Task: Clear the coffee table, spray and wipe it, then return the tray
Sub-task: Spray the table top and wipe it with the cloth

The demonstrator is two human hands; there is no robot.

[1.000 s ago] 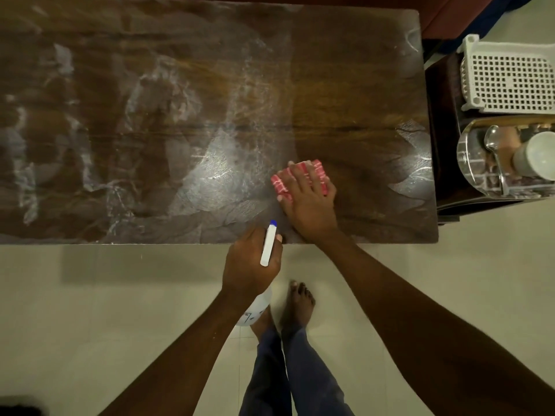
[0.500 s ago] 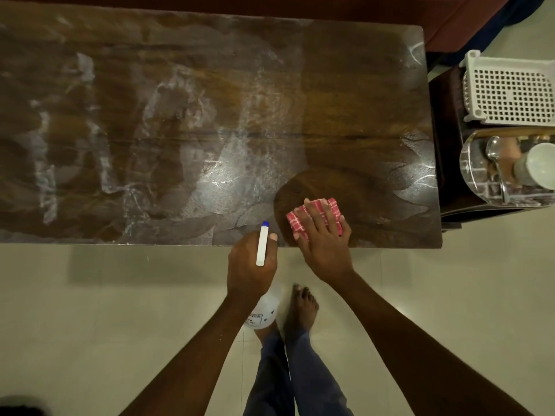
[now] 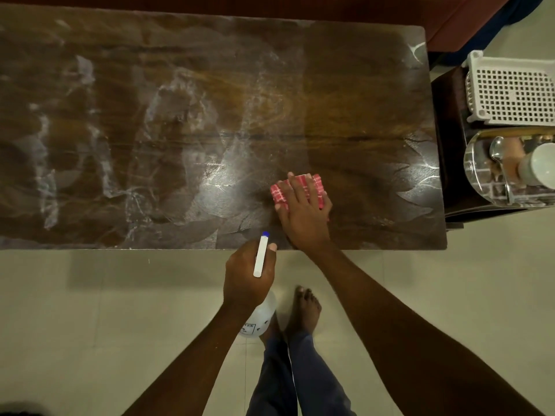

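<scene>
The dark wooden coffee table point(image 3: 360, 85) fills the upper view, its left and middle streaked with whitish spray film and its right part darker. My right hand point(image 3: 303, 214) presses a folded red-and-white checked cloth point(image 3: 312, 183) flat on the table near the front edge, fingers straight over it. My left hand point(image 3: 249, 277) grips a white spray bottle point(image 3: 260, 321) by the neck, just in front of the table edge; its white nozzle with a blue tip point(image 3: 260, 255) points at the table.
A dark side stand point(image 3: 444, 145) right of the table holds a clear tray point(image 3: 477, 175) with a spoon and white cup, and a white perforated basket point(image 3: 510, 91). My bare feet point(image 3: 303, 307) stand on pale floor tiles. A reddish sofa edge point(image 3: 456, 22) lies behind.
My right hand pulled the cloth toward the front edge, then pushed it back away from me. The left hand with the bottle stayed at the table edge.
</scene>
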